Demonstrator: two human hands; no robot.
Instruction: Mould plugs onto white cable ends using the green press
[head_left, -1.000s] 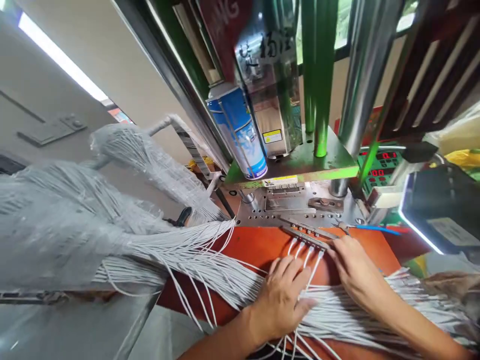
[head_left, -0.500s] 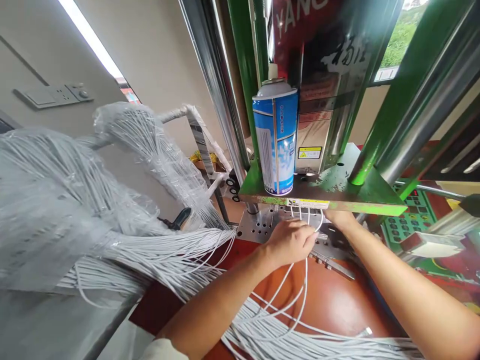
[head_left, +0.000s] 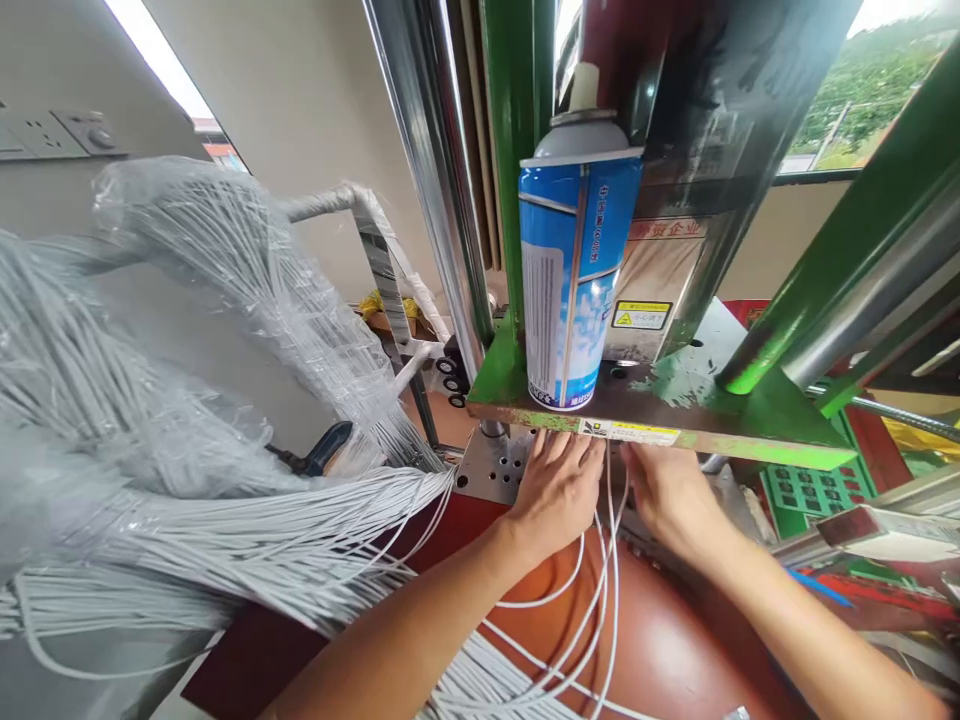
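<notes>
Left hand (head_left: 561, 487) and right hand (head_left: 667, 492), at the front edge of the green plate (head_left: 772, 447): the fingertips pass out of sight beneath it, so whether either hand grasps or merely touches anything cannot be told. White cables (head_left: 613, 572) rise to the hands from the surface (head_left: 660, 650) in front of the plate; their upper ends are hidden. Below the plate, a drilled metal base (head_left: 486, 468).

Hazards, as judged: were the plate to descend, through an accidental start or lost support, the fingers could be crushed; a knock against it could topple the spray can (head_left: 570, 285), upright on the plate near its front edge; a forearm catching the loops could pull the cables askew.

Containers: the spray can, contents not visible; clear plastic film (head_left: 315, 335), left of the plate, wrapped around cable bundles (head_left: 330, 535) that fan out uncovered toward the surface.
</notes>
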